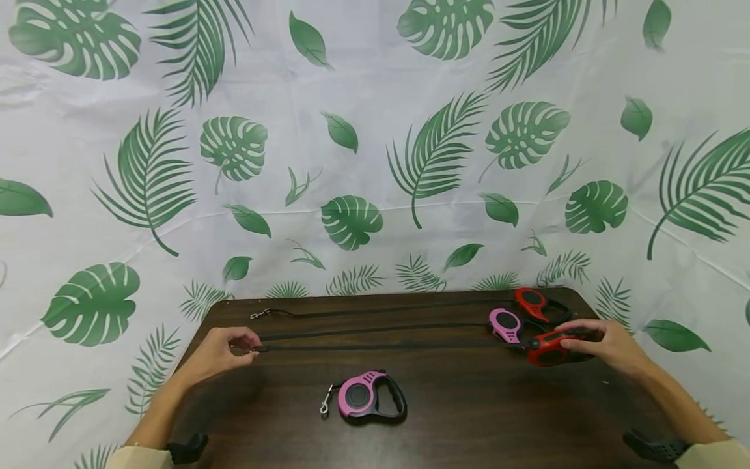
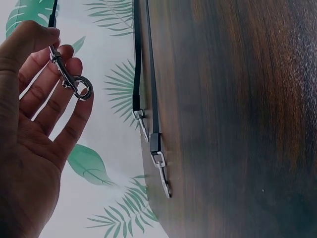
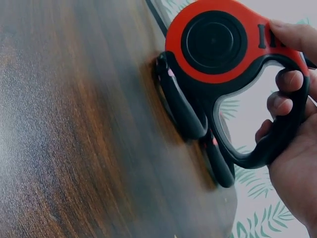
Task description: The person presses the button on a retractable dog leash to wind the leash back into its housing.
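On the red leash (image 3: 218, 74) in my right hand (image 3: 299, 144), near the table's (image 3: 99, 124) right edge, one black mark (image 3: 262, 36) looks like an I; my thumb (image 3: 294, 37) partly covers more. The nearer pink leash's (image 1: 357, 397) marks (image 1: 370, 376) I can't read.

Dark table (image 1: 469, 410): near pink leash (image 1: 358, 395), rear pink leash (image 1: 504, 322), rear red leash (image 1: 531, 302).

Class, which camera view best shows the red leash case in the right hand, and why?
The right wrist view: there the red leash case appears large, its black disc and looped handle plain. The head view shows it small, partly covered by the right hand. The left wrist view does not show it.
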`<state>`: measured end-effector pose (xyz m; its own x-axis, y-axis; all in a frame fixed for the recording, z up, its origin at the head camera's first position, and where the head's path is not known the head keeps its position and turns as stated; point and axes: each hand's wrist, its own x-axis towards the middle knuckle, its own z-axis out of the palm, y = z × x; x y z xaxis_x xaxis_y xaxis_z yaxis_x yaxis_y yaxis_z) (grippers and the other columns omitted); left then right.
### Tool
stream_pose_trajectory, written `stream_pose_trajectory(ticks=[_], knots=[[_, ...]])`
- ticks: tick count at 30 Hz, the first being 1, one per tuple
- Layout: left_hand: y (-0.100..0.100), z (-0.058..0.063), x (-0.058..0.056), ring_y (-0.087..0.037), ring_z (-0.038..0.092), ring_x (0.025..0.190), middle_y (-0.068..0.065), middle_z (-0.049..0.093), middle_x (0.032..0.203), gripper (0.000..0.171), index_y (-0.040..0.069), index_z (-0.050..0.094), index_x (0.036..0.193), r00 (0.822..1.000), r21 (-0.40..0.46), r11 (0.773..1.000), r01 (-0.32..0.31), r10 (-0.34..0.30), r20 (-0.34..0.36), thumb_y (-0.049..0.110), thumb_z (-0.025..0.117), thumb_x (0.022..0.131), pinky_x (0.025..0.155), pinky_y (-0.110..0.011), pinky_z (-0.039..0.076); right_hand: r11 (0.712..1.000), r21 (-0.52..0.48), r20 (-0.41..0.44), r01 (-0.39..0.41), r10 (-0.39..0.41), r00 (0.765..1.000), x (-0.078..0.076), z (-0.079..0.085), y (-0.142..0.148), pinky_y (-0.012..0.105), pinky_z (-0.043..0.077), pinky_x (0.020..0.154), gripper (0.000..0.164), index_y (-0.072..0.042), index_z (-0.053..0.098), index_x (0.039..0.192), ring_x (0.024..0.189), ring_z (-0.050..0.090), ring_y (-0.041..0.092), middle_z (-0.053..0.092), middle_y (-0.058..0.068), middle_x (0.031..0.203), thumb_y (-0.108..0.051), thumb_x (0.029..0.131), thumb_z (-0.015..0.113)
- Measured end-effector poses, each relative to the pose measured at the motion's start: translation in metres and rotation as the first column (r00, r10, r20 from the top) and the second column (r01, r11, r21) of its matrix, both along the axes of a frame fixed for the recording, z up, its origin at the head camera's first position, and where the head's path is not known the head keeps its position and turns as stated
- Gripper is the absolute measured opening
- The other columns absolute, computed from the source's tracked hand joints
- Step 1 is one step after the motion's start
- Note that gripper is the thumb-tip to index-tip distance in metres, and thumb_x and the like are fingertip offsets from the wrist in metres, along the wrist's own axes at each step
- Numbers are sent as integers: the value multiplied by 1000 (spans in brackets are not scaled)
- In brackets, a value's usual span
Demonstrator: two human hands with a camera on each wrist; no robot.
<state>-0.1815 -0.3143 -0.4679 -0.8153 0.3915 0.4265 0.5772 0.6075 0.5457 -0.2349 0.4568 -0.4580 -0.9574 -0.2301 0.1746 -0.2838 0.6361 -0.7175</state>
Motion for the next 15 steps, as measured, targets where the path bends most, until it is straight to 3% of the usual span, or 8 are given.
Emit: stream_pose_trajectory(ticks=[15], knots=[[11, -1, -4, -1, 64, 76, 9, 73, 86, 23, 11, 75, 93, 999, -18, 999, 27, -28, -42, -5, 85, 80, 69, -27, 59, 1000, 7, -6, -8, 8, 1000, 1, 3, -15, 30, 52, 68, 29, -8, 76, 123, 89, 61, 10, 74, -7, 106, -22, 97, 79]])
